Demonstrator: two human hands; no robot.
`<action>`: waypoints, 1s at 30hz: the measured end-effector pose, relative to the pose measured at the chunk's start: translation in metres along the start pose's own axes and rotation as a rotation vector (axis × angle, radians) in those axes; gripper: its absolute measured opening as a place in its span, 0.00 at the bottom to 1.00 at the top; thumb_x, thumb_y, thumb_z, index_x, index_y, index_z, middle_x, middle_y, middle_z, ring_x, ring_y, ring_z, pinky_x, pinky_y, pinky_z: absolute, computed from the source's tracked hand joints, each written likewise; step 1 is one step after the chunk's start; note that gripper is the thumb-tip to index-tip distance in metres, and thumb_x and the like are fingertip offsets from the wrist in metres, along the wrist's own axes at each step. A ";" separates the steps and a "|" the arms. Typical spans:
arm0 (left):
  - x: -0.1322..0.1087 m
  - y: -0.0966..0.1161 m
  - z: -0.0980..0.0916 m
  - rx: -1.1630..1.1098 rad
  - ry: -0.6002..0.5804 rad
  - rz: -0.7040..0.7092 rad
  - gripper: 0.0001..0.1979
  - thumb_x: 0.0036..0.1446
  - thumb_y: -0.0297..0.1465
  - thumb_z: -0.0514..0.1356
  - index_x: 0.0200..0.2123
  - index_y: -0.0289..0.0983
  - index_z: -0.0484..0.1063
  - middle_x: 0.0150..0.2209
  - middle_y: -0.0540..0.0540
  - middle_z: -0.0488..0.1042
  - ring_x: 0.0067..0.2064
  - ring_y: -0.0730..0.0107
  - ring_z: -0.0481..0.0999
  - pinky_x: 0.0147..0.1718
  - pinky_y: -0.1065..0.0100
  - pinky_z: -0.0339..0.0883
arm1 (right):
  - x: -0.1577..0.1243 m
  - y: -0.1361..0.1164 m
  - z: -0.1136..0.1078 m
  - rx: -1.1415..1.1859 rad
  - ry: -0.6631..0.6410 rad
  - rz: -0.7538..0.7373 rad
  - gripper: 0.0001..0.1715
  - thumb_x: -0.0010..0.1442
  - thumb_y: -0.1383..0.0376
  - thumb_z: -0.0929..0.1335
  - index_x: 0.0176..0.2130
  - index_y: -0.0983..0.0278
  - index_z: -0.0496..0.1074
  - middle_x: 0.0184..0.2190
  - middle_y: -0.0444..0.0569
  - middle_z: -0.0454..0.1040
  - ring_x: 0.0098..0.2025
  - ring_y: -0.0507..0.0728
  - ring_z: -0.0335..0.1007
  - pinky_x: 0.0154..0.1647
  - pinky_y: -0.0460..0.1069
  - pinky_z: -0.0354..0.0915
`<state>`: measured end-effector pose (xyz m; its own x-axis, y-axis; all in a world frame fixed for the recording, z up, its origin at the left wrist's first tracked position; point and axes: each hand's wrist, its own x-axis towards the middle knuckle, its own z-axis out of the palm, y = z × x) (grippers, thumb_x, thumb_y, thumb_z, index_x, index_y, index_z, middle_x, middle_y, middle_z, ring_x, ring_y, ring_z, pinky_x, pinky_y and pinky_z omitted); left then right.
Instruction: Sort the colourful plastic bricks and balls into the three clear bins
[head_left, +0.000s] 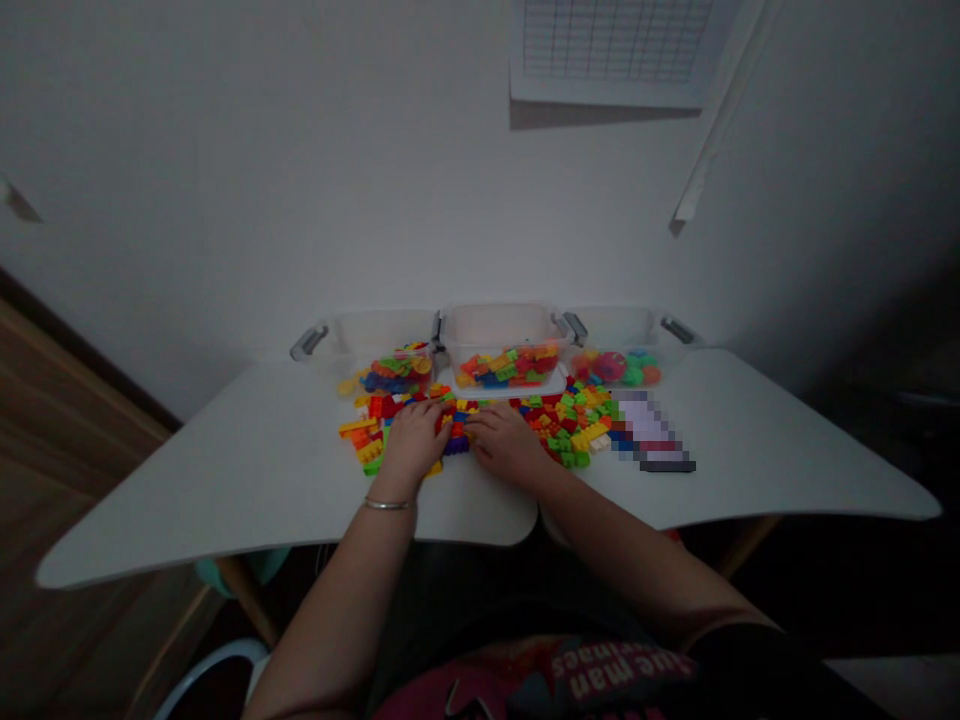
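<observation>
A spread of plastic building blocks (581, 440) in red, yellow, green, orange and blue covers the middle of the white table. My left hand (415, 437) is among them, its fingers bent and closed around a small block, mostly covered by the fingers. Close by on the right, my right hand (506, 440) has its fingers curled, with a yellow block at the fingertips. Red and purple blocks (457, 444) lie in the narrow gap between both hands. The palms hide the blocks beneath them.
Three clear bins stand along the wall: a left bin (382, 330), a middle bin (502, 325) and a right bin (615, 330), each holding colourful pieces. Right of the blocks lies a pixelated flat item (651, 430). The white table's (225, 480) front edge curves near my body.
</observation>
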<state>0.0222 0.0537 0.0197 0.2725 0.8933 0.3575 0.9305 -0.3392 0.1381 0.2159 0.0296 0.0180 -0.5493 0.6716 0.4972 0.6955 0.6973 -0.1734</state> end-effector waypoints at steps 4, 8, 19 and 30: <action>0.000 0.000 0.000 0.003 -0.004 -0.005 0.19 0.65 0.37 0.52 0.54 0.39 0.73 0.55 0.41 0.75 0.56 0.55 0.71 0.58 0.56 0.63 | -0.005 -0.001 0.006 -0.038 -0.026 -0.001 0.17 0.61 0.71 0.67 0.49 0.63 0.76 0.48 0.54 0.78 0.54 0.61 0.67 0.59 0.58 0.61; 0.000 0.001 0.000 0.011 -0.004 -0.006 0.19 0.65 0.37 0.52 0.54 0.39 0.73 0.55 0.41 0.75 0.56 0.55 0.71 0.57 0.55 0.63 | -0.006 -0.003 0.007 -0.081 -0.023 0.038 0.12 0.64 0.70 0.65 0.45 0.64 0.77 0.44 0.53 0.78 0.49 0.59 0.69 0.55 0.56 0.62; 0.000 0.000 0.000 0.023 -0.009 0.004 0.20 0.65 0.37 0.52 0.55 0.38 0.73 0.55 0.41 0.75 0.56 0.54 0.71 0.57 0.55 0.63 | -0.007 0.006 0.003 -0.140 -0.046 0.192 0.07 0.63 0.69 0.66 0.38 0.64 0.74 0.38 0.52 0.78 0.45 0.60 0.69 0.51 0.54 0.62; 0.000 0.001 -0.001 0.027 -0.016 0.001 0.20 0.65 0.37 0.52 0.55 0.38 0.73 0.55 0.41 0.75 0.56 0.53 0.71 0.57 0.55 0.63 | -0.007 0.004 0.002 -0.026 -0.066 0.227 0.07 0.60 0.69 0.68 0.40 0.64 0.72 0.39 0.52 0.77 0.45 0.60 0.70 0.50 0.54 0.63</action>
<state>0.0229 0.0526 0.0208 0.2773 0.8976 0.3426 0.9365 -0.3322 0.1124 0.2216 0.0284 0.0119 -0.4059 0.8258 0.3915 0.8159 0.5204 -0.2519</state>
